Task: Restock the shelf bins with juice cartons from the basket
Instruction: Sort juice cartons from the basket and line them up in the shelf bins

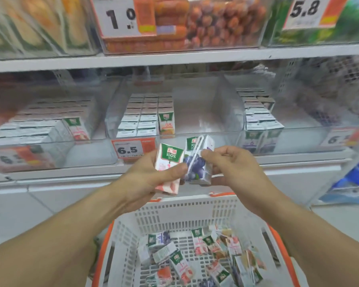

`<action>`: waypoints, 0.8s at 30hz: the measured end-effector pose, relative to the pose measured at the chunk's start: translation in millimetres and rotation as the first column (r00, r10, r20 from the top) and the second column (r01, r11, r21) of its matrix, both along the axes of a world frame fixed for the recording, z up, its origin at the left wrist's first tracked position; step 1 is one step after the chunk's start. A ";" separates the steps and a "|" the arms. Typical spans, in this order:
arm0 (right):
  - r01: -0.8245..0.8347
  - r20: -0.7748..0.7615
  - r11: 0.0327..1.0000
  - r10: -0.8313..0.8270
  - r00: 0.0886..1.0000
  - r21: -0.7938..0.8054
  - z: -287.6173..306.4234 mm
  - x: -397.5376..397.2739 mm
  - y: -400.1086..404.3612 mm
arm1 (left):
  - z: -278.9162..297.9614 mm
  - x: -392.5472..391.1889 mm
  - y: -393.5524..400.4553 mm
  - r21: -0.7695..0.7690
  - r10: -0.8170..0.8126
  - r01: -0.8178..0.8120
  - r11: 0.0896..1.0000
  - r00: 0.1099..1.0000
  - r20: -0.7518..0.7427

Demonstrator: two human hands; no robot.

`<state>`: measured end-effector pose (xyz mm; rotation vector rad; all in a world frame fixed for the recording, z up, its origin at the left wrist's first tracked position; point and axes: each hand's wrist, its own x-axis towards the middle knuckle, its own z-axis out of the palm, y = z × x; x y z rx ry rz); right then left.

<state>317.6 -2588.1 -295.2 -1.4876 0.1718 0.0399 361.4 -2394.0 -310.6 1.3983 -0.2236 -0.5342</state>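
**Two cartons in hand at the shelf edge**

My left hand (147, 179) grips a pink-and-white juice carton (167, 168), thumb curled across its front. My right hand (234, 164) pinches a blueberry juice carton (199, 160) just beside it, the two cartons touching along one edge, a white straw running down the blueberry one. Both sit above the far rim of the white basket (187, 208), where more cartons (195, 251) lie jumbled on the mesh floor.

Ahead, the middle clear bin (195, 121) holds three rows of orange juice cartons (149, 114) packed against its left wall — the right half of that bin is bare floor, open room up to its front lip. The left bin (50, 129) is filled nearly wall to wall. The right bin (298, 129) has blueberry cartons (259, 121) along its left wall and space beyond. A 6.5 price tag (131, 149) hangs on the middle bin's front edge.
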 end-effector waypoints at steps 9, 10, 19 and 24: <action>0.021 -0.043 0.993 -0.016 0.999 0.116 -23.5 -19.0 -36.1 | 1.5 8.3 -44.2 0.284 -0.120 0.092 0.954 0.989 0.082; 0.021 -0.056 0.993 -0.014 0.998 0.119 -25.3 -20.5 -39.8 | -0.6 8.7 -47.6 0.290 -0.129 0.104 0.952 0.989 0.071; -0.175 -0.060 0.984 0.176 0.983 0.033 14.2 -19.6 -110.4 | -1.3 7.7 -99.1 0.026 -0.257 0.256 0.966 0.966 0.030; 0.257 0.151 0.921 -0.310 0.939 0.293 28.1 -4.8 -144.4 | 12.8 11.9 -125.6 -0.089 -0.096 0.087 0.992 0.990 -0.106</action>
